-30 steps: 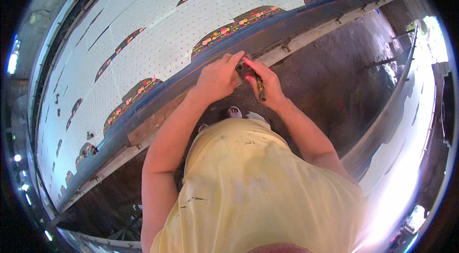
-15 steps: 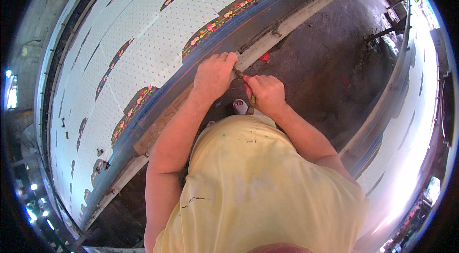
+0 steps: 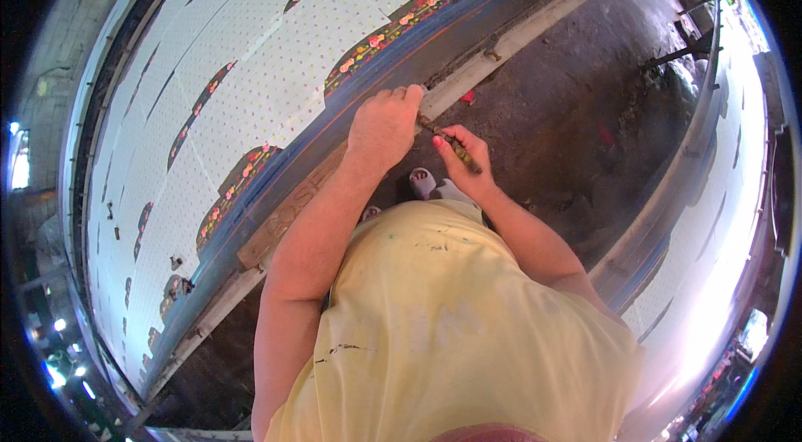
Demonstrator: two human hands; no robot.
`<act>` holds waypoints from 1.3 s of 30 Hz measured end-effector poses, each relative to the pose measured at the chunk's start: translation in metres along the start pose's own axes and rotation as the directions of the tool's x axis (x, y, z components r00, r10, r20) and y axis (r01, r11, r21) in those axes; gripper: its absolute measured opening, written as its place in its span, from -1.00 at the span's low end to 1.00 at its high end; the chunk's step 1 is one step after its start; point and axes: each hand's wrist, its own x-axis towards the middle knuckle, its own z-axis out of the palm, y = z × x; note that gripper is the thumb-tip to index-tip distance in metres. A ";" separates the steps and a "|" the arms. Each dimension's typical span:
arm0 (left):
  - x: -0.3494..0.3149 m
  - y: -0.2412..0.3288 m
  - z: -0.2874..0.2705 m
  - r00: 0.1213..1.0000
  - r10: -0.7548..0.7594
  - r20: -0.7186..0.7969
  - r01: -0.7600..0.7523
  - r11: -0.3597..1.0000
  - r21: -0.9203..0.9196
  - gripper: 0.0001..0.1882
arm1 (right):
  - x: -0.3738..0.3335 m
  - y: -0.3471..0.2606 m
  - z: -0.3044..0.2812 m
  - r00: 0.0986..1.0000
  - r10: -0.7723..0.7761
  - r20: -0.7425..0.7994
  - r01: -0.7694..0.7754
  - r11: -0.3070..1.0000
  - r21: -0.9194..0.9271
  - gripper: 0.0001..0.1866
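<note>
in the head view, the person's bare left hand [image 3: 384,126] rests at the near edge of a long desk [image 3: 334,126] with a dark blue border, its fingers curled over a pale, worn rail [image 3: 543,24] – the fingertips are hidden, so i cannot tell whether they close on anything.

the bare right hand [image 3: 471,168], just to the right and clear of the rail, grips a worn yellowish-brown, rod-shaped tool [image 3: 462,152] between thumb and fingers. the tool slants across the gap between the hands: its far left end meets the rail beside the left hand, while its near right end lies over the right hand.

on the desk lies a white cloth [image 3: 251,83] with small dots, broken by dark patches of bright flowers along its near side. a flat brown board [image 3: 288,221] lies along the near edge, left of the left forearm. small bolts stick out along the rail.

right of the rail is a dark floor [image 3: 576,108] – with a small red scrap [image 3: 468,96] near the rail. farther right, a second long desk [image 3: 643,221] curves along the rim, also carrying white cloth.
</note>
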 end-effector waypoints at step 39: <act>-0.003 -0.004 -0.003 0.999 -0.011 0.047 0.011 1.000 -0.004 -0.71 | 0.017 -0.047 -0.027 0.846 -0.478 0.235 0.480 0.493 -0.726 -0.73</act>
